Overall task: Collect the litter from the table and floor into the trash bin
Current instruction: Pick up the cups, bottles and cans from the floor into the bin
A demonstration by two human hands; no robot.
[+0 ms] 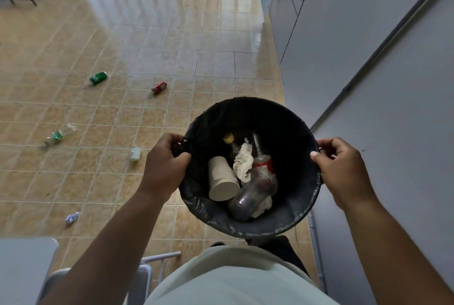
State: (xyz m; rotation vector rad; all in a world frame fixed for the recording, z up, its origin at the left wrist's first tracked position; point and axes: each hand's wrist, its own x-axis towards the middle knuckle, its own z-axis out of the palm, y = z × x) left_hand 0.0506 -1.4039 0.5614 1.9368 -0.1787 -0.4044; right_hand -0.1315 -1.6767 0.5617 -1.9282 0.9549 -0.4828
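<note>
The trash bin (250, 167) sits low and right of centre in the view, round and black, lined with a dark plastic bag (196, 204) folded over its rim. It is held up in front of the person's body, over the tiled floor (152, 41).

The left hand (164, 164) grips the rim at 9 o'clock, fingers curled over the edge and the thumb pressed down on the bag inside, pinching the rim between them. The right hand (344, 169) grips the rim at 3 o'clock the same way, thumb on the inner side, fingers bent around the outside. Both forearms reach up from the bottom of the view, bare.

Inside the bin lie a paper cup (222, 178) on its side at 8 o'clock, a crumpled white tissue (243, 162) at the centre, a clear plastic bottle (255, 188) with a red label toward 5 o'clock, and a yellow cap (229, 138) at 11 o'clock.

On the floor, out from the bin: a white cup (135, 152) just past the left hand at 9 o'clock, a red can (159, 87) at 11 o'clock, a green can (98, 78) farther off at 10 o'clock, a crushed clear bottle (59, 134) with a green label at 9 o'clock, and a small bluish wrapper (72, 217) at 8 o'clock. A pale wall (393, 83) runs along the right.
</note>
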